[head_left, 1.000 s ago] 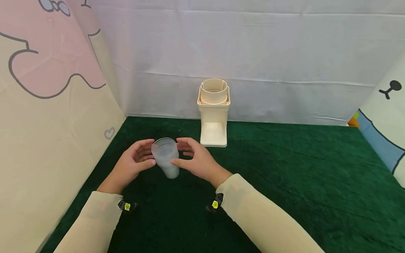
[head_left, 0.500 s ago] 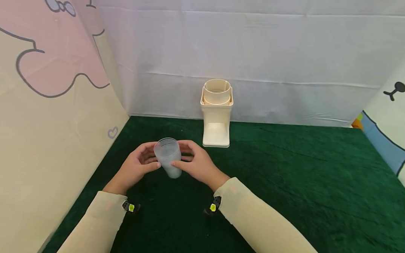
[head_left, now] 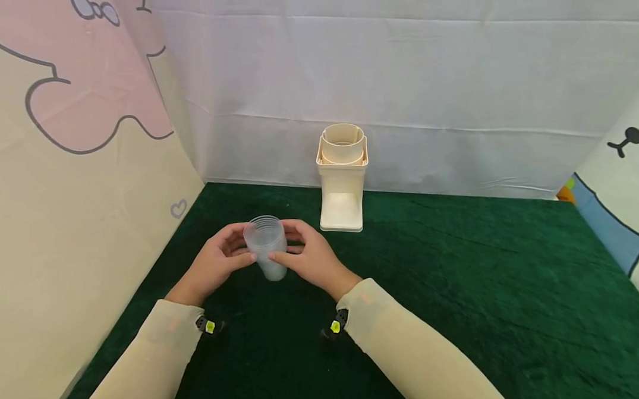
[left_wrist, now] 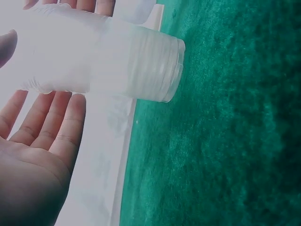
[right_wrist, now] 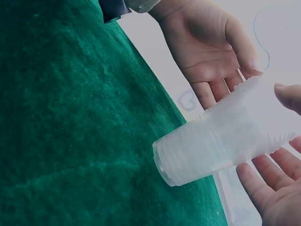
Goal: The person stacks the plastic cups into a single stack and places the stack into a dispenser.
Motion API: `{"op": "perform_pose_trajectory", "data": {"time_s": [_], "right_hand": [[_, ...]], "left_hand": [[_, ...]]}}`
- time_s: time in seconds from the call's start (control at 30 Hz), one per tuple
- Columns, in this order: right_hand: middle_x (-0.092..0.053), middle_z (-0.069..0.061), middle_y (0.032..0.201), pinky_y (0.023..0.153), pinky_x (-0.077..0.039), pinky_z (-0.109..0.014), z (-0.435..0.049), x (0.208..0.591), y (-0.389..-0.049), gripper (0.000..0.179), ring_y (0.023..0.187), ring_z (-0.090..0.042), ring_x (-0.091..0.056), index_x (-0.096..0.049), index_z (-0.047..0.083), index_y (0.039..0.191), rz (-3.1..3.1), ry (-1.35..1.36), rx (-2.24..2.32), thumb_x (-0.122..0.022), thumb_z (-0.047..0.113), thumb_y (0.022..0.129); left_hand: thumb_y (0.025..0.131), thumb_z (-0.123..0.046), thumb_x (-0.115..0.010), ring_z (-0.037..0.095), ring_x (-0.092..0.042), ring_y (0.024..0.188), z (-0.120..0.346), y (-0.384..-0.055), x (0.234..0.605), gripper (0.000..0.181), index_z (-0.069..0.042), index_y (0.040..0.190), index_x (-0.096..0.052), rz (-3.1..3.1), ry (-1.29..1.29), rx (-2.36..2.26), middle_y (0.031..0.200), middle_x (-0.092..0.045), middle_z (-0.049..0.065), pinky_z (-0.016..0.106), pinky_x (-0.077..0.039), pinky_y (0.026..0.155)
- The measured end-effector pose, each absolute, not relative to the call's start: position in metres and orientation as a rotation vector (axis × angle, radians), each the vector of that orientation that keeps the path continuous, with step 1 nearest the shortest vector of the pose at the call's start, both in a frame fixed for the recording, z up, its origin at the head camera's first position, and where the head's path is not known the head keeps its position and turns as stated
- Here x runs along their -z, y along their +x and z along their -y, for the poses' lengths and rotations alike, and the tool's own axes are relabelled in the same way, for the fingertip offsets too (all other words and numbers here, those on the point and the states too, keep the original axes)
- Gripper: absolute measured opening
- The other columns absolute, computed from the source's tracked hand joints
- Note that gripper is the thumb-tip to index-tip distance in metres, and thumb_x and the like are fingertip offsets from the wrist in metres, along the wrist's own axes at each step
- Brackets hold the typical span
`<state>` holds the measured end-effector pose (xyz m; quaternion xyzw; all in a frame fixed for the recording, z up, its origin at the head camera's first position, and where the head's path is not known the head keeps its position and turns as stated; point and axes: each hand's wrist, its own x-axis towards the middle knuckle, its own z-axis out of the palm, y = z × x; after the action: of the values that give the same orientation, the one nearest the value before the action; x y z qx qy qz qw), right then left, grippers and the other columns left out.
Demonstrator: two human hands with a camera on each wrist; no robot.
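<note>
A stack of clear plastic cups (head_left: 268, 249) stands upright on the green cloth, rims upward. My left hand (head_left: 215, 262) holds its left side, with fingertips (left_wrist: 70, 106) against the cups. From the other side my right hand (head_left: 311, 260) holds the stack, its thumb in front and its fingers reaching behind. The right wrist view shows the cups (right_wrist: 211, 136) between both hands, and the right fingertips (right_wrist: 247, 174) touch them. The far fingers are partly hidden by the stack in the head view.
Behind and right of the cups stands a cream plastic holder (head_left: 341, 183) with a round sleeve on top and a flat foot. Green cloth (head_left: 462, 276) covers the table. White sheeting (head_left: 399, 71) rises at the back, and printed sheets hang at the sides.
Both hands have closed in slightly on the cup stack, narrowing the gaps beside it. The whole view has shifted a little; the holder stands where it was.
</note>
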<state>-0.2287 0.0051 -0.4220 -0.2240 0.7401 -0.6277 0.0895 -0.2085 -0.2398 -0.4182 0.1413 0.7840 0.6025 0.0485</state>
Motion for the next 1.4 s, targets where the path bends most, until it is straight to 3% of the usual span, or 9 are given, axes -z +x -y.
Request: {"op": "perform_pose_trajectory", "data": {"time_s": [0.27,0.57,0.73,1.17,1.4], "right_hand": [[-0.060,0.002,0.137,0.103,-0.051,-0.035,-0.012,0.416,-0.233,0.061,0.125,-0.016,-0.058,-0.052,0.020,0.145,-2.209,-0.680,1.869,-0.081,0.026,0.092],[-0.059,0.000,0.138,0.105,-0.049,-0.044,-0.033,0.384,-0.237,0.060,0.128,-0.017,-0.057,-0.049,0.017,0.148,-2.260,-0.733,1.890,-0.077,0.022,0.095],[-0.059,-0.006,0.139,0.107,-0.047,-0.050,-0.051,0.366,-0.241,0.066,0.127,-0.022,-0.057,-0.043,0.014,0.153,-2.291,-0.781,1.900,-0.076,0.020,0.096],[-0.054,-0.007,0.145,0.107,-0.047,-0.049,-0.090,0.313,-0.251,0.073,0.128,-0.024,-0.057,-0.037,0.017,0.158,-2.450,-0.758,1.803,-0.075,0.025,0.096],[-0.053,-0.011,0.146,0.110,-0.043,-0.051,-0.104,0.284,-0.261,0.069,0.129,-0.027,-0.055,-0.039,0.015,0.156,-2.474,-0.761,1.810,-0.073,0.025,0.097]], "left_hand": [[0.098,-0.011,-0.071,0.030,-0.051,0.133,0.232,-0.211,0.412,0.057,-0.009,0.149,-0.046,-2.391,0.436,-1.828,0.146,-0.052,0.012,0.027,-0.050,0.101],[0.099,-0.023,-0.072,0.028,-0.051,0.133,0.206,-0.220,0.379,0.059,-0.013,0.150,-0.045,-2.441,0.419,-1.782,0.146,-0.053,0.006,0.056,-0.041,0.112],[0.099,-0.025,-0.072,0.027,-0.052,0.132,0.186,-0.226,0.360,0.058,-0.015,0.150,-0.046,-2.448,0.444,-1.767,0.145,-0.054,0.005,0.056,-0.041,0.111],[0.098,-0.027,-0.072,0.024,-0.051,0.133,0.146,-0.247,0.308,0.056,-0.016,0.149,-0.049,-2.494,0.517,-1.708,0.143,-0.056,0.003,0.058,-0.039,0.112],[0.100,-0.027,-0.070,0.021,-0.052,0.129,0.131,-0.258,0.282,0.058,-0.015,0.151,-0.046,-2.462,0.594,-1.746,0.142,-0.054,0.001,0.051,-0.044,0.110]]}}
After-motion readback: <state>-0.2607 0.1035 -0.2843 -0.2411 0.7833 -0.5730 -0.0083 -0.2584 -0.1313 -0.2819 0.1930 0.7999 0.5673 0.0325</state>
